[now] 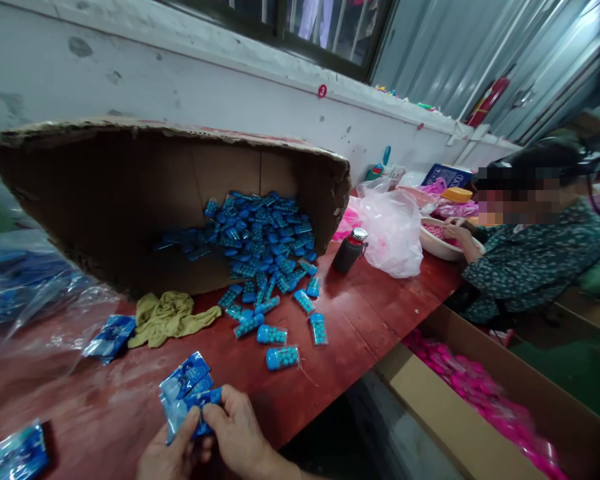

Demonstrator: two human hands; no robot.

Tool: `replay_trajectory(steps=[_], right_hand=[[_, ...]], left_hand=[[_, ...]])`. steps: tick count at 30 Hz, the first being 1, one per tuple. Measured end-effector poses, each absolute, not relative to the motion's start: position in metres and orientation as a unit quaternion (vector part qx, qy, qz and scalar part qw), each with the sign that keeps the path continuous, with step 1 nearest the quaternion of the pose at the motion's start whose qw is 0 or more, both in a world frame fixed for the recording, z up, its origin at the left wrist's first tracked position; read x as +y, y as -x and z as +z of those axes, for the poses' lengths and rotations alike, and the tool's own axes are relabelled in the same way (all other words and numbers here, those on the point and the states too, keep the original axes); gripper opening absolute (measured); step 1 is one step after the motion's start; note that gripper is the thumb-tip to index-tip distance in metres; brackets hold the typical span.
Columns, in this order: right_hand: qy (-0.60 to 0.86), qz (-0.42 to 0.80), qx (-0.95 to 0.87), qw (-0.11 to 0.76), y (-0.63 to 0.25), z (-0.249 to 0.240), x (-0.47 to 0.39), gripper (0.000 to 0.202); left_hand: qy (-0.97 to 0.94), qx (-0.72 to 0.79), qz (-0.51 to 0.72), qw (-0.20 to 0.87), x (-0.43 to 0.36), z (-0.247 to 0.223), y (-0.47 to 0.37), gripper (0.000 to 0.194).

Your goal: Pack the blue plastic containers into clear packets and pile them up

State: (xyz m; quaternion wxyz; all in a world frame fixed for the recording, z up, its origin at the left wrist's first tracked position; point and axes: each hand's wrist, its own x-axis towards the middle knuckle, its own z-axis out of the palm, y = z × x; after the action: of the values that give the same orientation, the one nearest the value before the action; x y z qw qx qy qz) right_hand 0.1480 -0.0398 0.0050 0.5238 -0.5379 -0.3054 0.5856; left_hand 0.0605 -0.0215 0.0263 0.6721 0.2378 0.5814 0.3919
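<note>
My left hand (173, 448) and my right hand (240, 427) come together at the front of the red table, thumbs close to each other. Between them is a small stack of blue printed plastic packets (187, 385), pinched by the fingers of both. Beyond the hands, small clear bottles (283, 358) with blue caps and blue balls inside lie loose on the table. Many more form a blue pile (265, 233) spilling from a cardboard box (145, 167) tipped on its side. Another blue packet (111, 337) lies near a yellow-green cloth (173, 319), and one more packet bundle (19, 453) sits at lower left.
A dark flask (350, 251) and a white plastic bag (390, 233) stand right of the box. Farther right, a co-worker (535, 253) reaches into a white basin (443, 248). Below the table edge, an open carton (445, 393) holds pink items. Clear plastic with blue packets (25, 287) lies left.
</note>
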Motion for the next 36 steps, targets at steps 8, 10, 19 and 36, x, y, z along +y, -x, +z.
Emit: replay_trajectory(steps=[8, 10, 19, 36], right_hand=[[0.569, 0.513, -0.421, 0.486, -0.164, 0.014, -0.051, 0.028], [0.611, 0.405, -0.501, 0.461, -0.186, 0.022, -0.053, 0.033], [0.902, 0.041, -0.421, 0.091, -0.33, 0.014, -0.04, 0.041], [0.649, 0.33, -0.516, 0.452, -0.233, 0.007, -0.034, 0.029]], left_hand=[[-0.227, 0.525, 0.344, 0.745, -0.023, 0.029, -0.066, 0.037], [-0.227, 0.512, 0.333, 0.759, -0.022, 0.028, -0.059, 0.03], [-0.119, 0.543, 0.341, 0.758, -0.027, 0.019, -0.044, 0.021], [-0.009, 0.528, 0.367, 0.766, -0.023, 0.022, -0.037, 0.02]])
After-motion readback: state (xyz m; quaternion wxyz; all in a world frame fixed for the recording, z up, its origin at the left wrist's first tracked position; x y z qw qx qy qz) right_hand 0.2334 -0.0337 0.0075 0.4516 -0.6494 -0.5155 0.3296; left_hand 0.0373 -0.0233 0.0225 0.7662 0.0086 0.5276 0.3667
